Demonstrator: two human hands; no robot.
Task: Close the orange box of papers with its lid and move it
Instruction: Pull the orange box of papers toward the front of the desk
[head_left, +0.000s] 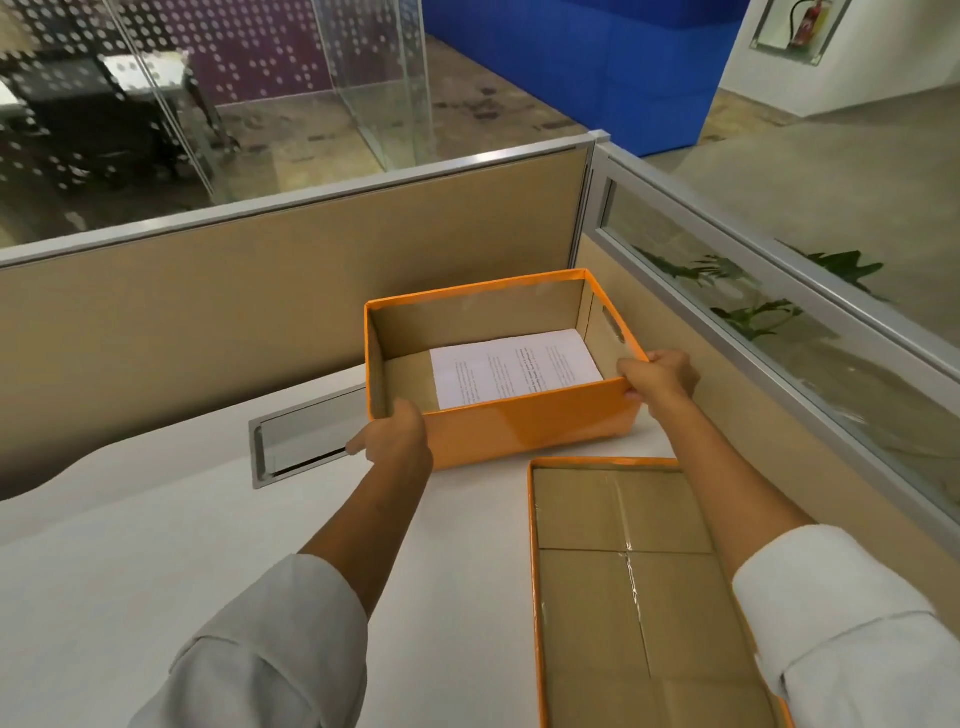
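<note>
**Two hands grip open orange box on office desk**

A person in rolled white sleeves holds one orange box (530, 423) at the far side of a white desk (130, 545), close to the corner where two tan fabric partitions (208, 312) meet. The left hand (397, 441) clasps the box's near left corner, thumb over the rim and fingers wrapped on the outer wall. Just left of it, one rectangular metal cable hatch (301, 436) is set flush in the desk. The box is glossy orange outside and plain brown cardboard inside, a straight-walled rectangle with a slot handle cut in its right end. One stack of white printed papers (514, 366) lies flat on its floor, toward the right. The right hand (662, 376) pinches the near right corner, thumb inside, fingers outside. The single lid (634, 597) rests upside down on the desk just in front of the box, its brown cardboard underside crossed by clear tape and edged in orange. Green plant leaves (753, 312) show behind the glass strip of the right partition.
</note>
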